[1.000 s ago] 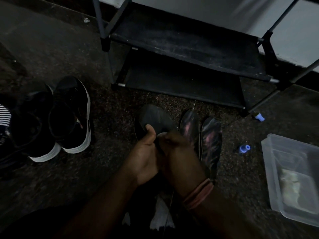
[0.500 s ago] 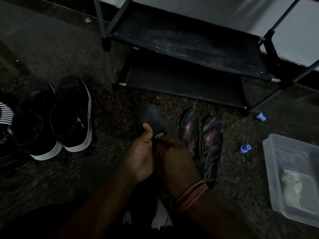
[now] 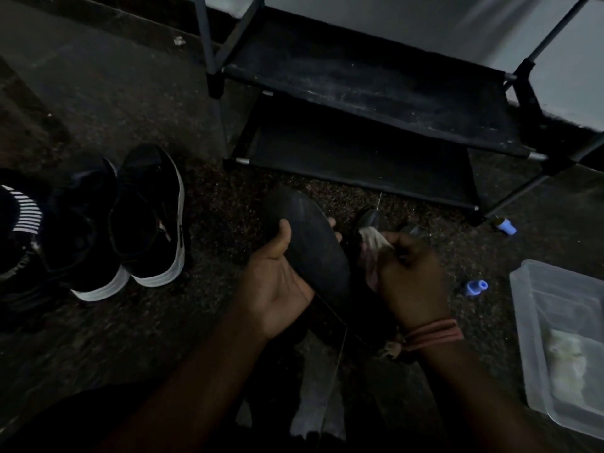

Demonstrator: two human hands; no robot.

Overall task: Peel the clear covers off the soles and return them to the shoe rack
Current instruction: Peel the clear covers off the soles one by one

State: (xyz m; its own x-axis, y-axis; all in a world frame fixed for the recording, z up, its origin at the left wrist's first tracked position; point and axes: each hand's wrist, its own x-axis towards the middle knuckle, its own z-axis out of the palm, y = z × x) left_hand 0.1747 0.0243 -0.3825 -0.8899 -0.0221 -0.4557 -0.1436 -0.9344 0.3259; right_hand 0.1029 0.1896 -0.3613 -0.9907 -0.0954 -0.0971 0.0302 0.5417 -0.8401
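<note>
While the left hand [image 3: 277, 282] grips a dark shoe [image 3: 310, 246],
the right hand [image 3: 408, 276] beside it pinches a pale clear cover [image 3: 371, 238].

Matt dark sole [image 3: 310, 243]; thin clear film [image 3: 372, 240] crumpling glossy; shoe rack [image 3: 359, 83] showing dusty black cloth shelves on metal tubes; translucent plastic tub [image 3: 536, 322]; floor [image 3: 130, 338] looking rough, speckled.

Dark speckled floor [image 3: 212, 204]. On it: black shoe rack [image 3: 376, 103] at far side, both shelves bare; pair of black sneakers [image 3: 130, 223] with white soles at left; two blue caps [image 3: 475, 287] and clear tub [image 3: 562, 341] at right.
</note>
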